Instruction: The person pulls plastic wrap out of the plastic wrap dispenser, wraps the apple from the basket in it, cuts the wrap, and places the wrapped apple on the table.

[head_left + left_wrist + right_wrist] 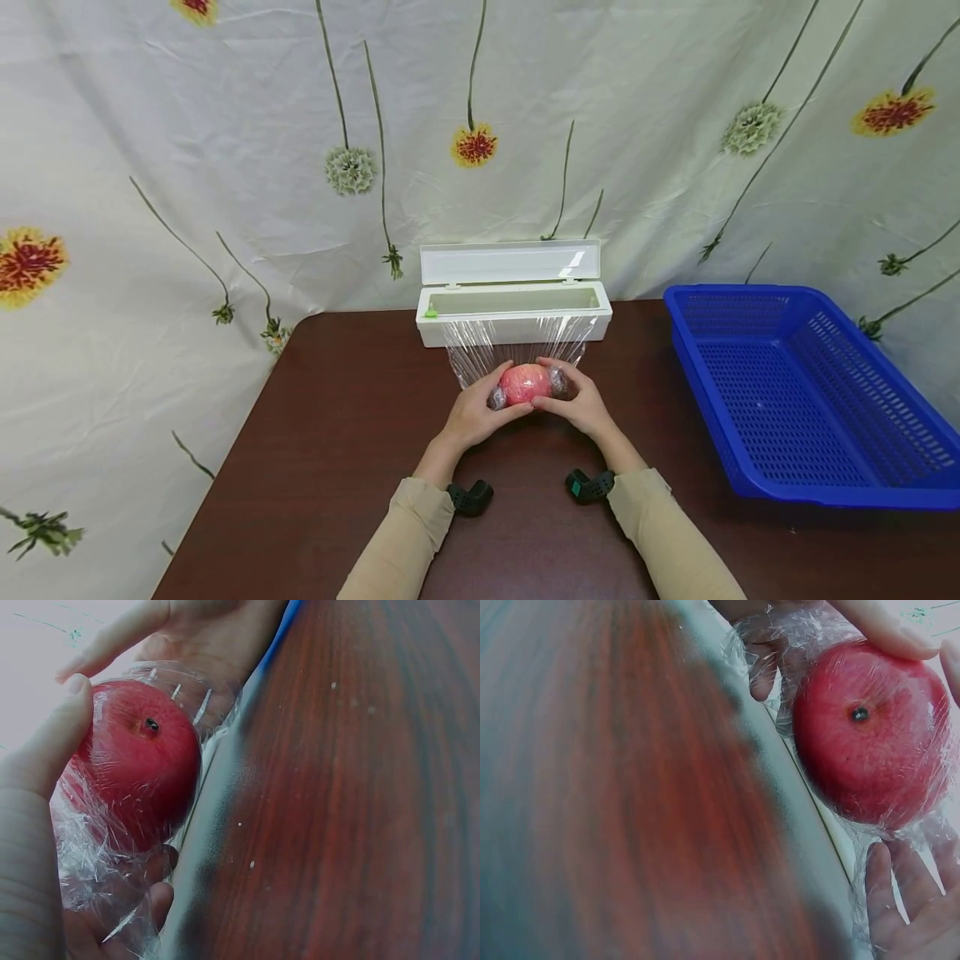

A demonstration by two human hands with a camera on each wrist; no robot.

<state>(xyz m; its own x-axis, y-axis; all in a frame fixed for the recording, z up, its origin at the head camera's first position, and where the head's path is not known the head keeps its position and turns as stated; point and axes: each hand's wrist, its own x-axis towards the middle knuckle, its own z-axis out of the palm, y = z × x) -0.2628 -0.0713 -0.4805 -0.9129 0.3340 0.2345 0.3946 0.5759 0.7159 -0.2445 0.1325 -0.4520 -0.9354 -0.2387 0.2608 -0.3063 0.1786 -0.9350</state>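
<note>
A red apple (525, 383) wrapped in clear cling film is held between both hands over the table. My left hand (472, 414) grips its left side, the thumb (56, 739) lying on the film-covered skin. From the right, my right hand (581, 408) holds it, and its fingers (904, 889) show behind crumpled film. The thumbs come close together at the near side of the apple. A sheet of cling film (517, 335) stretches from the apple back to a white dispenser box (513, 329) with its lid raised. Bunched film (94, 870) gathers at the apple's sides.
A blue plastic basket (738, 487) with slotted walls stands on the right of the dark brown table (330, 433). A small green piece (431, 312) sits at the box's left end. Flower-printed cloth (285, 125) hangs behind the table.
</note>
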